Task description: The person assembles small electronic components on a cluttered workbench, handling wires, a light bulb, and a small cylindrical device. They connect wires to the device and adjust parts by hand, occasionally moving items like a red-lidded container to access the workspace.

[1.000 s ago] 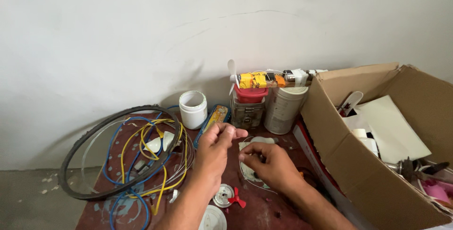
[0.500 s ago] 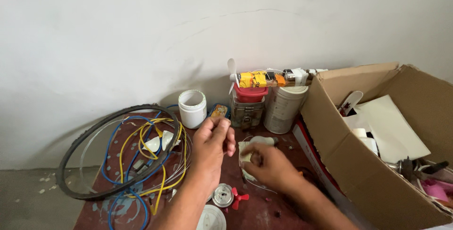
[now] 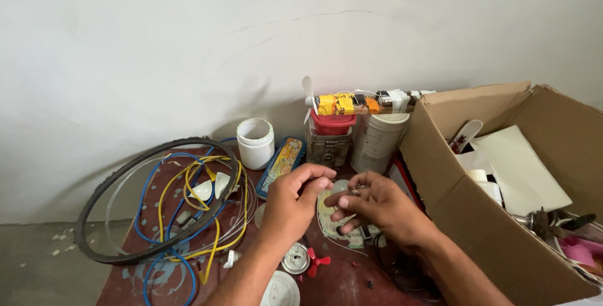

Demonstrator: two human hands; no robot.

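Note:
My left hand (image 3: 294, 202) and my right hand (image 3: 377, 205) meet over the dark red table (image 3: 342, 284), fingertips close together. Pinched in the right fingertips is a small metal part (image 3: 355, 190) with thin wire trailing from it. The left fingers curl toward that part; whether they touch it I cannot tell. Under the hands lies a pale round piece (image 3: 336, 215), mostly hidden. A small motor (image 3: 295, 259) with a red propeller (image 3: 316, 262) lies near my left forearm.
A black hoop (image 3: 100, 196) with blue and yellow wires (image 3: 188, 202) fills the left. A white jar (image 3: 255, 142), a flat tin (image 3: 281, 160), two containers (image 3: 377, 141) with a taped stick on top stand by the wall. An open cardboard box (image 3: 452, 183) stands right.
The left hand let go of the flat tin by the wall and came back toward the right hand. The right hand rose slightly, fingers now pinching the small part.

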